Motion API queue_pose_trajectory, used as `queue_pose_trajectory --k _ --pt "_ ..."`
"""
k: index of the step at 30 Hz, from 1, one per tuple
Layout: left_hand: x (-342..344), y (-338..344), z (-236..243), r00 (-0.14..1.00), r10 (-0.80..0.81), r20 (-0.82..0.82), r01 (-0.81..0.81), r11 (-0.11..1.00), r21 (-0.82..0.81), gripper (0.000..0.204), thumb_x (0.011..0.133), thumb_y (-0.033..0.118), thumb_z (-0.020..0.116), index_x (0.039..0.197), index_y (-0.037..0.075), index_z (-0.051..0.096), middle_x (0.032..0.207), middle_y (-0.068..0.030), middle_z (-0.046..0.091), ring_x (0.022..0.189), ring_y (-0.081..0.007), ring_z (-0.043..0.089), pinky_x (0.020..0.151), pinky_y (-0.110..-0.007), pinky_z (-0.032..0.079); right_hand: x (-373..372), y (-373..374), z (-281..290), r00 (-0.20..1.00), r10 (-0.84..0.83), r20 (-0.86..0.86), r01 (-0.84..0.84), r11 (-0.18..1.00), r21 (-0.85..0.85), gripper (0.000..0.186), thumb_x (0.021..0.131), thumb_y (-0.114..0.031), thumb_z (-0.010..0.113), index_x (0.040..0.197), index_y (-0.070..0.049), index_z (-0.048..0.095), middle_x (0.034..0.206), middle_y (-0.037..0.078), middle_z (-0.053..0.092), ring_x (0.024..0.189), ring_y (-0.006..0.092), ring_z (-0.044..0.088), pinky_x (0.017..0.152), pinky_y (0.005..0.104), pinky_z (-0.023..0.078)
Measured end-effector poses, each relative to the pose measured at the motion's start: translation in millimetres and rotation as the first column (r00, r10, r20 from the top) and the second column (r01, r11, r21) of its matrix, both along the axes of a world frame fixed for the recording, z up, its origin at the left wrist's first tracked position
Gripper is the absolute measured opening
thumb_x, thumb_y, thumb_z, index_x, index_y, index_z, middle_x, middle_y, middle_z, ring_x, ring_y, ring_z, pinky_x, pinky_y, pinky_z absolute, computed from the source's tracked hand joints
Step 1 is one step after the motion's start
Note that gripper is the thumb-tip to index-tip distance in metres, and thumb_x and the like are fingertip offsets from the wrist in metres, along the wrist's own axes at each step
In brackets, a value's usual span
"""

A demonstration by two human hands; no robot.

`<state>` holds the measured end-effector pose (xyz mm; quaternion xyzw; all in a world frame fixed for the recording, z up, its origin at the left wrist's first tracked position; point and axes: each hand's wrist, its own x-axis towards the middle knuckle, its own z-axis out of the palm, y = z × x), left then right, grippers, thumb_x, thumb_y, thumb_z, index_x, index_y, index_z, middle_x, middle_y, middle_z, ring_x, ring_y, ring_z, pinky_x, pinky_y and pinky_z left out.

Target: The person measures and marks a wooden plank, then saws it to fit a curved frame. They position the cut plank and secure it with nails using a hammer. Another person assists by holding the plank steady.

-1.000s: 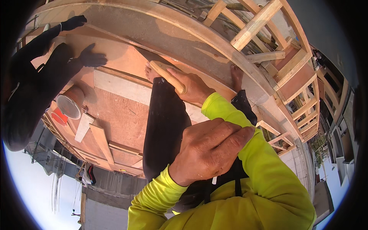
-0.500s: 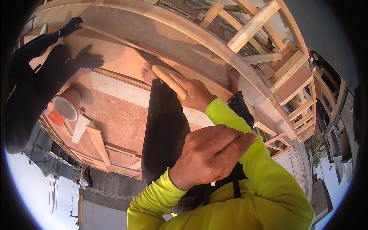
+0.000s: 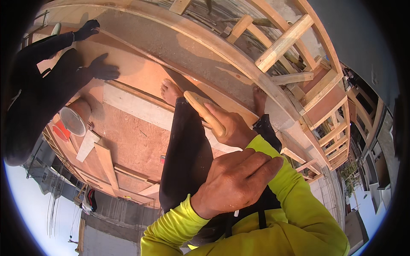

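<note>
My right hand [image 3: 237,128] grips a curved, pale wooden tool [image 3: 203,110] beside my dark-trousered knee and bare foot [image 3: 170,91]. My left hand [image 3: 232,181] is closed, crossed in front of my right forearm with its knuckles up; whatever its fingers hold, if anything, is hidden. Under my foot is a plywood board [image 3: 141,68] with a dark shadow along it. A pale strip of wood [image 3: 128,106] runs across the plywood deck beside my leg.
At left, a co-worker in dark clothing [image 3: 38,98] has one gloved hand [image 3: 102,70] spread on the board. A bucket [image 3: 74,117] and red container [image 3: 60,130] stand beside them. A timber framework [image 3: 282,47] curves round the upper right. Loose battens [image 3: 106,164] lie lower left.
My right hand and the wooden tool have moved down and right, away from my foot's toes. My left hand has lowered slightly, still closed.
</note>
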<state>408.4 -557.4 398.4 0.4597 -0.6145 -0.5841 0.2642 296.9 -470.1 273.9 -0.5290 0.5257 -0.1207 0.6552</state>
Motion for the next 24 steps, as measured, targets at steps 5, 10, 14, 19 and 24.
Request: queue_pose_trajectory --k 5,10,14,19,24 --pt "11.3 -1.4 6.6 0.994 0.093 -0.059 -0.098 0.99 -0.098 0.041 0.063 -0.006 0.07 0.103 0.002 0.077 0.079 -0.0065 0.069 0.055 -0.017 0.062 0.048 -0.028 0.049 -76.7 31.1 71.4 0.999 0.044 -0.011 -0.041 0.982 0.183 0.067 0.085 -0.011 0.073 0.146 -0.001 0.049 0.132 0.024 0.064 0.122 0.036 0.064 0.101 0.0412 0.054" --pt "2.7 3.3 11.2 0.998 0.036 -0.058 -0.038 0.999 -0.036 0.045 0.061 -0.007 0.069 0.104 0.003 0.077 0.079 -0.0054 0.068 0.054 -0.0161 0.06 0.048 -0.028 0.047 26.5 -40.0 -72.6 0.991 0.099 -0.087 -0.096 0.995 0.037 0.061 0.087 -0.008 0.065 0.146 -0.004 0.049 0.128 0.024 0.065 0.111 0.0403 0.066 0.093 0.0451 0.056" --pt "5.5 3.8 4.0 0.999 0.025 0.032 -0.025 0.999 -0.021 0.046 0.062 -0.008 0.064 0.104 0.003 0.076 0.081 -0.0083 0.067 0.058 -0.0199 0.062 0.051 -0.031 0.05 3.6 3.2 -2.0 1.0 0.002 -0.002 -0.002 0.988 0.152 0.063 0.087 -0.014 0.069 0.146 -0.004 0.05 0.124 0.023 0.067 0.111 0.0429 0.065 0.096 0.0455 0.055" --pt "28.1 -5.4 8.3 0.978 0.197 0.069 -0.193 0.979 -0.057 0.042 0.063 -0.014 0.057 0.099 -0.001 0.075 0.076 -0.0113 0.068 0.055 -0.0172 0.061 0.048 -0.027 0.048 -91.3 40.5 92.8 0.982 0.156 -0.107 -0.156 0.988 0.011 0.067 0.085 -0.014 0.071 0.147 -0.004 0.048 0.134 0.023 0.063 0.127 0.0363 0.061 0.101 0.0437 0.055" --pt "13.8 -6.7 -1.6 0.938 0.327 0.115 -0.317 0.943 -0.103 0.04 0.07 -0.019 0.049 0.098 -0.003 0.073 0.078 -0.0115 0.07 0.056 -0.0141 0.06 0.051 -0.025 0.048 10.3 -27.0 -83.3 1.0 0.003 -0.013 -0.004 0.996 -0.094 0.072 0.081 -0.006 0.068 0.15 -0.004 0.045 0.106 0.029 0.068 0.094 0.0462 0.066 0.079 0.0436 0.054"
